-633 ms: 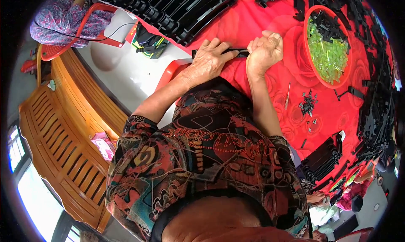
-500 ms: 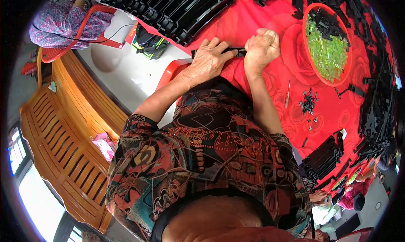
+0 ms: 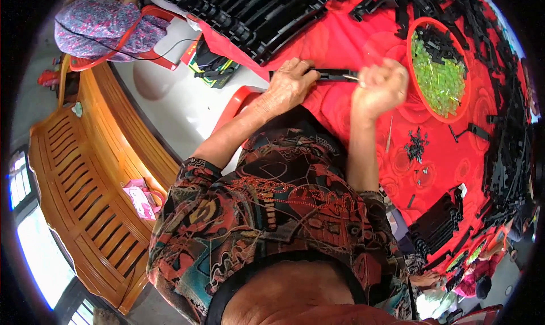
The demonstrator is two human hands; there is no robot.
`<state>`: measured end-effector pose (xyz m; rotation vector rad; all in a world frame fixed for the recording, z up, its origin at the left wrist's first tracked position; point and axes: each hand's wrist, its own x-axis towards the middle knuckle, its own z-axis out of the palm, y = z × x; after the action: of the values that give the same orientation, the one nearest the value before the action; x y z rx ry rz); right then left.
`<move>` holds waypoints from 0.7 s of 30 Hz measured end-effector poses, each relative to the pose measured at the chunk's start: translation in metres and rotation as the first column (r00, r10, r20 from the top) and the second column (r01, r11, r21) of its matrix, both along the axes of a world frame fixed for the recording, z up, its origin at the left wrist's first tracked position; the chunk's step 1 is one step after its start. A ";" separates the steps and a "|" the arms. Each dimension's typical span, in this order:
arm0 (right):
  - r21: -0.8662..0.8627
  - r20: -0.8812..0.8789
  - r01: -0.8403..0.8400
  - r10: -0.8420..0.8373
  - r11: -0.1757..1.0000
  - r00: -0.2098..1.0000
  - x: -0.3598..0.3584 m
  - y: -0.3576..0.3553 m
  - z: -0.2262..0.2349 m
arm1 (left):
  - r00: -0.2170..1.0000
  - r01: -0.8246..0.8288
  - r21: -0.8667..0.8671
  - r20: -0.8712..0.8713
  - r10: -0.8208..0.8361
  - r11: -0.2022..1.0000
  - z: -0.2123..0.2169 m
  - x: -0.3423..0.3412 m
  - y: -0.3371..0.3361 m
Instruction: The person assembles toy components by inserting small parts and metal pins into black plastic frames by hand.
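Head view: the left hand (image 3: 289, 84) has its fingers bent narrowly over a black plastic strip (image 3: 333, 75), which lies on the red-covered bench (image 3: 340, 38) and extends toward the right hand (image 3: 380, 91), its fingers curled tightly about a thin shaft (image 3: 351, 77). Right of these fingers stands a red basin (image 3: 446, 119) of green pieces (image 3: 438, 81); beyond the left fingers, stacked black strips (image 3: 250, 21).

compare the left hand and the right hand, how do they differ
The left hand lies palm down over the black strip; the right hand is curled into a fist near its right end. The left hand looks sharp, the right hand blurred. Both are bare.
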<state>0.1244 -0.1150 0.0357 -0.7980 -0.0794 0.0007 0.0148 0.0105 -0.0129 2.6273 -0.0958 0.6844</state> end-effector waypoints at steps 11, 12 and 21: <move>-0.606 0.164 0.304 -0.258 0.735 0.952 0.020 -0.038 -0.047 | 0.995 -0.032 0.116 -0.093 0.043 0.993 0.012 -0.012 -0.015; -0.590 0.167 0.296 -0.245 0.751 0.955 0.021 -0.037 -0.051 | 0.996 -0.016 0.090 -0.089 0.024 0.996 0.017 -0.016 -0.016; -0.652 -0.005 0.130 -0.176 0.747 0.984 0.031 -0.040 -0.079 | 0.920 -0.298 0.223 0.325 0.218 0.928 0.092 -0.003 0.058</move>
<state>0.1551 -0.1550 -0.0432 -1.5096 0.0576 -0.1080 0.0113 0.0686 0.0794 2.8018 0.0844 1.2358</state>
